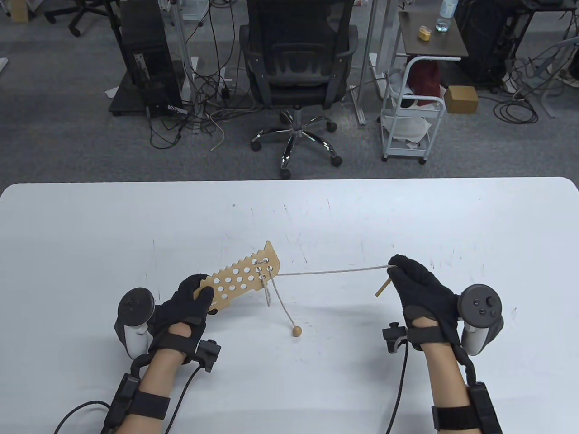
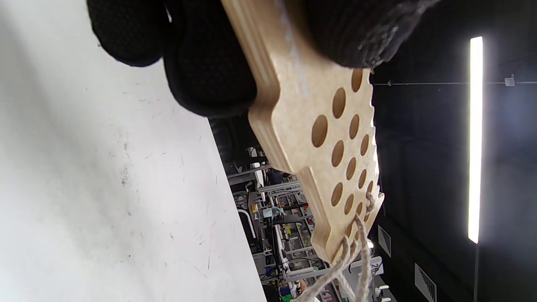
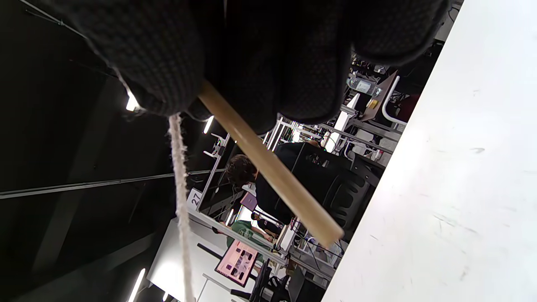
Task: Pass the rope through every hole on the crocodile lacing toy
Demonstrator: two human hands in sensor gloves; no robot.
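My left hand (image 1: pixel 192 300) grips the near end of the wooden crocodile board (image 1: pixel 239 278), holding it tilted above the table (image 1: pixel 289 217). In the left wrist view the board (image 2: pixel 331 138) shows several open holes, with rope looped through the far ones. The rope (image 1: pixel 332 271) runs taut from the board's far end to my right hand (image 1: pixel 414 282), which pinches the rope and the wooden needle stick (image 1: pixel 382 287). That stick (image 3: pixel 272 167) juts from my gloved fingers (image 3: pixel 268 54) beside the rope (image 3: pixel 180 184). The rope's tail hangs to a wooden bead (image 1: pixel 296 331) on the table.
Beyond the table's far edge stand an office chair (image 1: pixel 296 68), a computer tower (image 1: pixel 142 58) and a white cart (image 1: pixel 411 113). Cables trail from both wrists at the near edge.
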